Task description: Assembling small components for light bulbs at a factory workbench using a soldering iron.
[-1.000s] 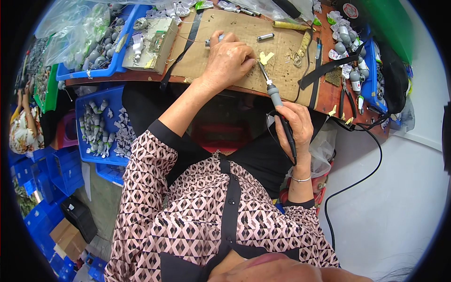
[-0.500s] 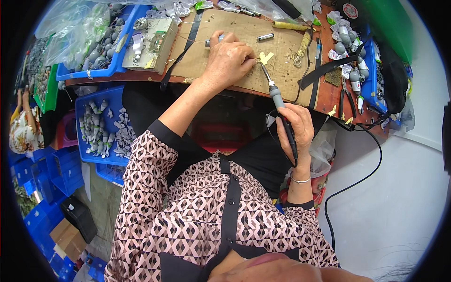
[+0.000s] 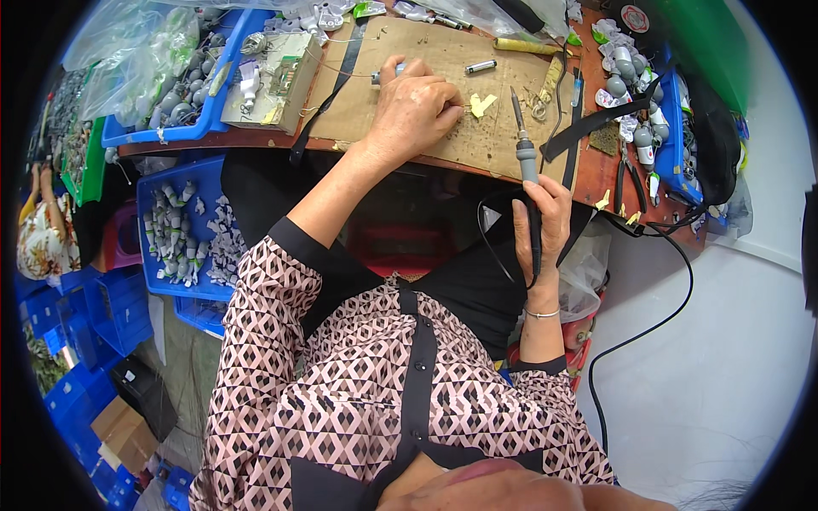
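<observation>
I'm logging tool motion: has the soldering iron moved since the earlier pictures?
Yes. The soldering iron has moved right: its tip, earlier at the lower left of the yellow scrap, now shows to the scrap's right.

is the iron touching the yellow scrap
Apart. The head view shows the iron to the right of the yellow scrap, its tip clear of it, with bare cardboard visible between them.
</observation>
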The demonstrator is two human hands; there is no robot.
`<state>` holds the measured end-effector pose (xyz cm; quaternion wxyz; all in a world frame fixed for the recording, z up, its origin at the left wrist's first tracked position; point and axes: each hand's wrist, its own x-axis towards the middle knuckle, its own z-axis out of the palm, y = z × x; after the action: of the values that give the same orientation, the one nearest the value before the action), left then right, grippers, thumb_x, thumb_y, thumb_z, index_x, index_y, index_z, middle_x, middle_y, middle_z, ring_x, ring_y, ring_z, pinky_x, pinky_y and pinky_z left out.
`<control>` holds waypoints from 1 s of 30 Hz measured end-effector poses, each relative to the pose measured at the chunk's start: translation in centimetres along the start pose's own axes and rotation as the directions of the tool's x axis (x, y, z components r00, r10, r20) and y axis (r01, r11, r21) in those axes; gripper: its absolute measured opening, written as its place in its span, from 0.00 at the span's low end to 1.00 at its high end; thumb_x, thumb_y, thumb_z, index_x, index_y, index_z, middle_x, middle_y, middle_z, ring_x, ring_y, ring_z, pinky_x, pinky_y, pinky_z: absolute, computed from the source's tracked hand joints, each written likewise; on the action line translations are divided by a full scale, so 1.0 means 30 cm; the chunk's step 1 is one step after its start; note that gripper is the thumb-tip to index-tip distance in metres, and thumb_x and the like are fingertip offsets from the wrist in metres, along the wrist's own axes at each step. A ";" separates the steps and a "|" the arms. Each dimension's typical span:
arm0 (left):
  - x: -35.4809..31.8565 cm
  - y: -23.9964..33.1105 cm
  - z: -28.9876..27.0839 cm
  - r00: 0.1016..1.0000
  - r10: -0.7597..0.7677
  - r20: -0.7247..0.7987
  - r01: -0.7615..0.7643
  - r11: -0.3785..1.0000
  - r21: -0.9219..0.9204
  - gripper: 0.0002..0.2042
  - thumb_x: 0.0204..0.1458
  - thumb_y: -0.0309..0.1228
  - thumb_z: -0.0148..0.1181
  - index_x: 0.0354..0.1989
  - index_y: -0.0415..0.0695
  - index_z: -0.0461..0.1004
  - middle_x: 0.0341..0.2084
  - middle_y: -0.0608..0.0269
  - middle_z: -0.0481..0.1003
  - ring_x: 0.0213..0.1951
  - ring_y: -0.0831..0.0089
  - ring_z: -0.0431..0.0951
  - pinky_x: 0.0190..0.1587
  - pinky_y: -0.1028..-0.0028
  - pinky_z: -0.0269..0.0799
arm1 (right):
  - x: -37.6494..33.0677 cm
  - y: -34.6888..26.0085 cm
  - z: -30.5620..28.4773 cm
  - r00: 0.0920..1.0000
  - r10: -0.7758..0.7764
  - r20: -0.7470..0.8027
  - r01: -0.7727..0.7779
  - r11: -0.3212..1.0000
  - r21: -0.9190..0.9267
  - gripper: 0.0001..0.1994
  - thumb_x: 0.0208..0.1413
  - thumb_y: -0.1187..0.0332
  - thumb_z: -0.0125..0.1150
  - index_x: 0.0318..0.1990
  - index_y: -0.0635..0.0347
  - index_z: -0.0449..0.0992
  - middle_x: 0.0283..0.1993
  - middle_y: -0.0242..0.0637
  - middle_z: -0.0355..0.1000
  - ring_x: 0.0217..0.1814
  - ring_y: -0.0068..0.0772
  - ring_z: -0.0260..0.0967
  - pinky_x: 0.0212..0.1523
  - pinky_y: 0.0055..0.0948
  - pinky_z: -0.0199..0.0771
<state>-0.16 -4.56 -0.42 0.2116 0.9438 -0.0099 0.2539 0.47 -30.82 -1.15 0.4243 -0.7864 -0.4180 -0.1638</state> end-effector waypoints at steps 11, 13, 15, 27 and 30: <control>0.000 0.000 0.001 1.000 -0.009 0.010 0.009 1.000 0.005 0.05 0.48 0.34 0.69 0.28 0.48 0.82 0.27 0.69 0.80 0.42 0.69 0.75 0.63 0.55 0.54 | -0.005 -0.001 0.001 1.000 0.012 0.000 -0.012 1.000 -0.014 0.18 0.55 0.79 0.66 0.53 0.57 0.74 0.51 0.46 0.71 0.50 0.44 0.71 0.51 0.36 0.71; -0.001 -0.001 0.001 1.000 -0.008 0.012 0.008 1.000 0.001 0.05 0.48 0.34 0.69 0.28 0.48 0.82 0.26 0.68 0.80 0.42 0.69 0.75 0.64 0.55 0.54 | -0.004 -0.004 0.003 1.000 0.011 0.002 -0.011 1.000 -0.014 0.18 0.55 0.79 0.66 0.53 0.57 0.74 0.51 0.46 0.71 0.50 0.43 0.71 0.51 0.35 0.71; -0.002 -0.002 0.000 1.000 -0.010 0.015 0.010 1.000 0.002 0.05 0.48 0.34 0.69 0.28 0.47 0.82 0.26 0.68 0.80 0.42 0.69 0.75 0.64 0.54 0.54 | -0.003 -0.005 0.002 1.000 0.011 0.003 -0.011 1.000 -0.015 0.18 0.55 0.79 0.66 0.53 0.57 0.74 0.51 0.46 0.71 0.50 0.43 0.71 0.51 0.35 0.72; 0.000 -0.007 0.011 1.000 0.004 -0.028 -0.004 1.000 -0.017 0.04 0.46 0.34 0.68 0.26 0.49 0.83 0.24 0.68 0.80 0.40 0.69 0.76 0.63 0.53 0.53 | 0.004 -0.007 0.008 1.000 0.005 -0.017 -0.005 1.000 -0.001 0.21 0.50 0.81 0.68 0.52 0.56 0.75 0.49 0.44 0.72 0.48 0.45 0.70 0.49 0.38 0.70; 0.000 -0.007 0.011 1.000 0.005 -0.027 -0.005 1.000 -0.018 0.04 0.46 0.34 0.68 0.26 0.49 0.83 0.24 0.68 0.80 0.41 0.69 0.76 0.63 0.53 0.53 | 0.002 -0.006 0.007 1.000 0.004 -0.015 -0.004 1.000 -0.006 0.21 0.49 0.81 0.69 0.52 0.56 0.75 0.49 0.44 0.73 0.48 0.45 0.70 0.49 0.38 0.71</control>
<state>0.03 -4.50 -0.74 0.2194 0.9384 -0.0116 0.2668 0.34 -30.56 -1.13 0.4256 -0.7872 -0.4126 -0.1701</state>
